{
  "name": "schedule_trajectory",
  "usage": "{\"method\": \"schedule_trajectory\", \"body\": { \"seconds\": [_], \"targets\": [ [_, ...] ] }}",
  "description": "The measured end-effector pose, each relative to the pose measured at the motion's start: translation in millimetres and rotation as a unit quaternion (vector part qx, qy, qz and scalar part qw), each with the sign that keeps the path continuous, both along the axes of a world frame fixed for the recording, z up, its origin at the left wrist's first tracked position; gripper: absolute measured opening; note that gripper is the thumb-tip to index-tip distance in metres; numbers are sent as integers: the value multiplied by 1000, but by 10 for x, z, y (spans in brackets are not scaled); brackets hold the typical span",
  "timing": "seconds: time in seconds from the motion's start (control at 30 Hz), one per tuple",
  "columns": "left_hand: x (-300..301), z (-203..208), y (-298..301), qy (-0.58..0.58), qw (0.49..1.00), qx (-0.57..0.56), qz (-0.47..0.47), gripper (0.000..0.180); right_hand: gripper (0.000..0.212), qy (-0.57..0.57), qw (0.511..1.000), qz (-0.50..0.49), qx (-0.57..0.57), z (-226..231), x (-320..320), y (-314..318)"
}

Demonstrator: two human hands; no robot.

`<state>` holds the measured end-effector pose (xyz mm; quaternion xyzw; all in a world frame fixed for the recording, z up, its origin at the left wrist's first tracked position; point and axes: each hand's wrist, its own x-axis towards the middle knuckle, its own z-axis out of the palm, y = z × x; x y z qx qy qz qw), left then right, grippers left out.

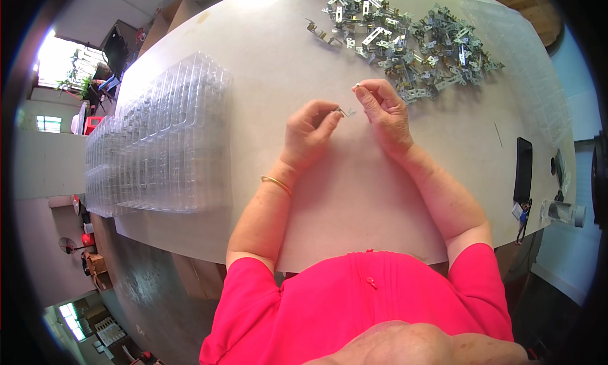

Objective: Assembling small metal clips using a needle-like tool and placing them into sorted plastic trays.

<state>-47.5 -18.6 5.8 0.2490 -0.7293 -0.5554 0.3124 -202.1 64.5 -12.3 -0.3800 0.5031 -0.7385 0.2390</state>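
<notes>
Over the middle of the white table, my left hand [310, 132] pinches a small bent metal bracket [346, 112] that juts out to the right from its fingertips. My right hand [385, 115] is raised just to the right, thumb pressed against the index finger. A tiny pale bit shows at that pinch, too small to name. The two hands are close but apart. Beyond them lies a heap of metal brackets [405, 39], silvery with some brassy parts, and my right hand is near its front edge.
Stacked clear plastic trays [171, 134] stand on the table [266, 67] at left; more clear trays [519, 61] lie at far right. Along the right edge are a black phone [523, 169], a clear jar [563, 213] and a thin metal pin [498, 135].
</notes>
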Motion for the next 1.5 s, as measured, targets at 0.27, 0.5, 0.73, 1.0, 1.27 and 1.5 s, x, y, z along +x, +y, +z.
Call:
{"method": "schedule_trajectory", "body": {
  "seconds": [0.27, 0.5, 0.73, 1.0, 1.27, 1.5],
  "targets": [
    [65, 17, -201, 123, 951, 283, 28, 13, 14, 48, 987, 79, 133, 90, -5, 60],
    [71, -53, -225, 119, 957, 262, 19, 13, 13, 117, 983, 58, 131, 76, 66, 62],
    [48, -44, -193, 98, 968, 228, 30, 11, 11, 139, 976, 59, 156, 127, 51, 79],
    [56, 45, -104, 40, 982, 184, 16, 9, 10, 134, 976, 67, 161, 154, 65, 79],
    [54, 60, -91, 39, 989, 141, -24, 11, 19, -47, 962, 204, 177, 142, -53, 59],
    [97, 50, -75, 29, 974, 178, -135, 8, 16, -59, 937, 265, 218, 244, -197, 79]
  ]
}}
